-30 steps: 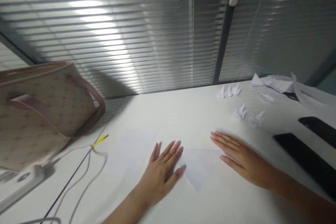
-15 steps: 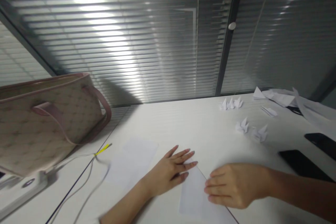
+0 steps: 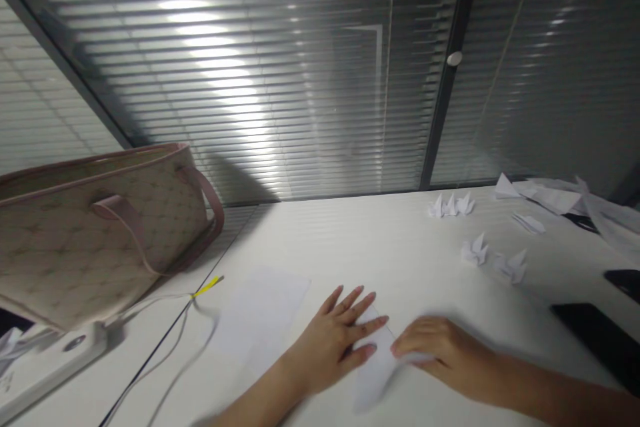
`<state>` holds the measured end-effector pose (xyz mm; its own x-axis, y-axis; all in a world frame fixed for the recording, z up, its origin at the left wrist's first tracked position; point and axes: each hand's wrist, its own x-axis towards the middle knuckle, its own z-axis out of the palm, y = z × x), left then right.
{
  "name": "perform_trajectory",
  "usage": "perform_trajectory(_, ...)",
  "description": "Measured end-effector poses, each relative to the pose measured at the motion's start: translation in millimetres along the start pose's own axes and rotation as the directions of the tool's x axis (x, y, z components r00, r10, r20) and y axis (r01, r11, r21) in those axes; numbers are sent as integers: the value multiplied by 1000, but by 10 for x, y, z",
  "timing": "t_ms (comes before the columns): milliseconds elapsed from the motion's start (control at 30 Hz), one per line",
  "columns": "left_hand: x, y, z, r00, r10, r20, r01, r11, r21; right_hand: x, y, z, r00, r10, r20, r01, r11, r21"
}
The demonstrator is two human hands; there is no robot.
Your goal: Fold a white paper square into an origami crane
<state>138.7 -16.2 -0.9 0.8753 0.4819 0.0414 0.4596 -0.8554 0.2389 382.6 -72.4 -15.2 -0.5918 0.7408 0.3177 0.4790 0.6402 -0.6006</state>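
Observation:
A white sheet of paper (image 3: 371, 380) lies on the table under my hands, with a straight edge running slantwise between them. My left hand (image 3: 345, 333) presses flat on its upper left part, fingers spread. At the paper's right side, my right hand (image 3: 437, 350) has its fingers curled together on the edge. The paper's lower right part looks bent up and blurred there, and the fingertips partly hide the grip. To the left of my left hand lies another white sheet (image 3: 260, 313).
Several folded paper cranes (image 3: 475, 250) stand at the right, near loose paper (image 3: 545, 195) and a folded paper piece (image 3: 529, 223). A black phone (image 3: 595, 340) lies beside my right forearm. On the left are a handbag (image 3: 115, 240), a white power strip (image 3: 55, 367) and cables with a yellow tie (image 3: 207, 285).
My right hand has gone from lying with extended fingers on the paper's edge to curled fingers, and the paper's lower right part has bent up. My left hand stays on the sheet.

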Motion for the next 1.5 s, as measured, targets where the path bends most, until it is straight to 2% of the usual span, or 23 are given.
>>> perform_trajectory(33, -3, 39, 40, 999, -31, -27, 31, 999, -8, -3, -3, 37, 970, 231, -69, -219, 964, 153)
perform_trajectory(67, 0, 79, 84, 997, -58, -57, 57, 998, -25, 3, 1, 76, 904, 418, -93, -379, 882, 281)
perform_trajectory(100, 9, 116, 128, 990, -101, -100, 96, 994, -55, 19, 9, 115, 870, 481, -104, -431, 847, 312)
perform_trajectory(167, 41, 175, 202, 968, -192, -159, 178, 979, -99, 63, 27, 183, 843, 528, -103, -468, 814, 343)
perform_trajectory(333, 138, 216, 252, 937, -294, -188, 273, 953, -128, 118, 11, 258, 842, 535, -61, -483, 801, 353)
perform_trajectory(500, 181, 243, 253, 933, -323, -161, 301, 942, -146, 38, -13, 241, 786, 611, -88, -580, 780, 236)
perform_trajectory(567, 179, 273, 249, 933, -323, -156, 300, 942, -150, 11, -10, 223, 779, 622, -81, -600, 777, 192)
perform_trajectory(667, 157, 323, 222, 957, -261, -131, 244, 961, -131, -10, -12, 205, 790, 602, -113, -590, 797, 129)
perform_trajectory(800, 123, 379, 180, 991, -129, -42, 126, 989, -79, -33, -35, 225, 817, 540, -201, -536, 840, 79)
perform_trajectory(867, 116, 406, 179, 993, -119, -17, 118, 991, -56, -44, -47, 246, 829, 512, -227, -507, 858, 83)
perform_trajectory(967, 112, 443, 215, 986, -165, -4, 164, 986, -20, -46, -56, 264, 833, 502, -233, -497, 864, 85)
perform_trajectory(1200, 49, 471, 376, 958, -268, -97, 265, 963, -46, -17, 2, 262, 793, 554, -251, -540, 832, 131)
perform_trajectory(1500, 89, 514, 322, 960, -249, -131, 252, 968, 9, 0, -22, 323, 783, 553, -283, -524, 833, 179)
